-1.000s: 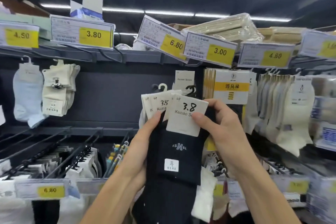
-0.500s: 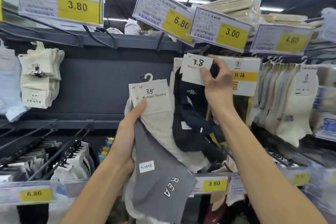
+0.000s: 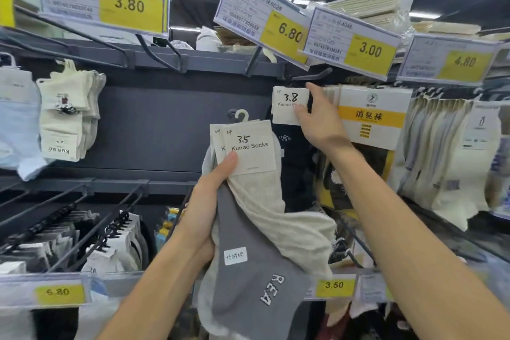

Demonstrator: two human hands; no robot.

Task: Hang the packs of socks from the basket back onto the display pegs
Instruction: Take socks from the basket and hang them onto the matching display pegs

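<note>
My right hand point(image 3: 317, 121) pinches the white card marked 3.8 of a black sock pack point(image 3: 296, 163), held up just under a dark display peg point(image 3: 311, 74) below the 6.80 and 3.00 price tags. My left hand point(image 3: 205, 201) grips a bundle of packs lower down: a grey sock pack point(image 3: 248, 279) with white lettering and a cream sock pack point(image 3: 265, 201), topped by white cards marked 3.5 with a white hook. The basket is out of view.
Yellow-labelled packs point(image 3: 369, 119) hang right of the black pack, white socks point(image 3: 447, 152) further right. Cream socks point(image 3: 69, 113) hang at left. Lower pegs point(image 3: 82, 218) with packs jut forward at bottom left. Price tag holders point(image 3: 102, 0) overhang the top rail.
My right hand lifted the black pack out of the bundle and up to the peg under the price tags. My left hand keeps the grey and cream packs lower.
</note>
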